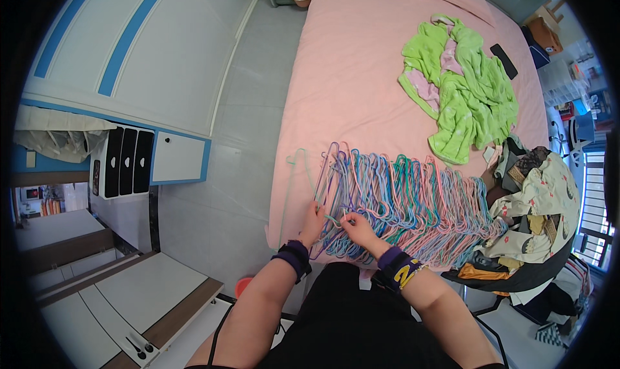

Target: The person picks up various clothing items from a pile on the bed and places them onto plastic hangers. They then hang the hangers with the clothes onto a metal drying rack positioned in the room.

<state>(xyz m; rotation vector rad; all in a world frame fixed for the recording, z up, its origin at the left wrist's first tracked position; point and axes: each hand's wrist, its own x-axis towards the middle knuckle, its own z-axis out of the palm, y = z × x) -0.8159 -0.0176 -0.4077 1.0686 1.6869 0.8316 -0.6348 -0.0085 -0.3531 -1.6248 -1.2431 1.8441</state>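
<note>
A long row of thin clothes hangers point(411, 199) in pink, blue, green and purple lies packed side by side along the near edge of the bed. My left hand point(313, 219) is closed at the left end of the row, on a light green hanger point(302, 150) that lies apart from the others. A short green piece shows between my two hands. My right hand point(359, 229) pinches a thin hanger part between thumb and forefinger, over the row; which hanger it belongs to is hard to tell. Both wrists wear dark purple bands.
The pink-sheeted bed point(348, 78) holds a crumpled green blanket point(465, 83) and a black phone-like slab point(503, 61). At right, a heap of clothes point(533, 204) adjoins the hangers. White cabinets point(179, 49) line the left, beyond the grey floor point(242, 126). A red basin point(243, 286) stands below.
</note>
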